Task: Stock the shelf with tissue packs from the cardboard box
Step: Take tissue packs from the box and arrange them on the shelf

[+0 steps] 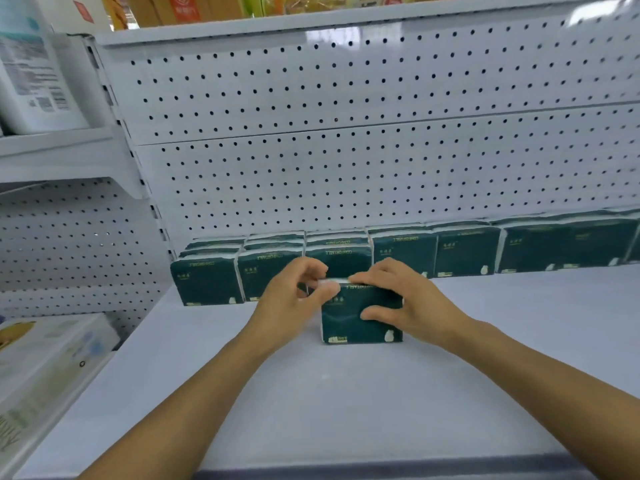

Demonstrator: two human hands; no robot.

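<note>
Both bare forearms reached in from the near edge of the white shelf (346, 393) and met on a single dark green tissue pack (349, 323) that stood upright on the shelf deck. The right hand (405, 299) held this pack from its right side: the fingers curled over the top edge and the thumb pressed against the front face, so the grip was closed around the pack. The left hand (294, 299) came at the pack's upper left corner, with its thumb on the white top edge and its fingers curled above and behind; it appeared to pinch that corner, though how far the fingers wrapped behind could not be made out.

Just behind the held pack, and apart from it, a row of matching green tissue packs (401, 254) stood upright along the foot of the white pegboard back panel (346, 168). To the left of the grip, the row was two or three packs deep; to the right it stretched away toward the frame edge, blurred at the far end.

Well to the left of the hands, on a neighbouring shelf, lay pale boxed goods (45, 358), and above them stood a white package with printed text (31, 74). Neither could be read.
</note>
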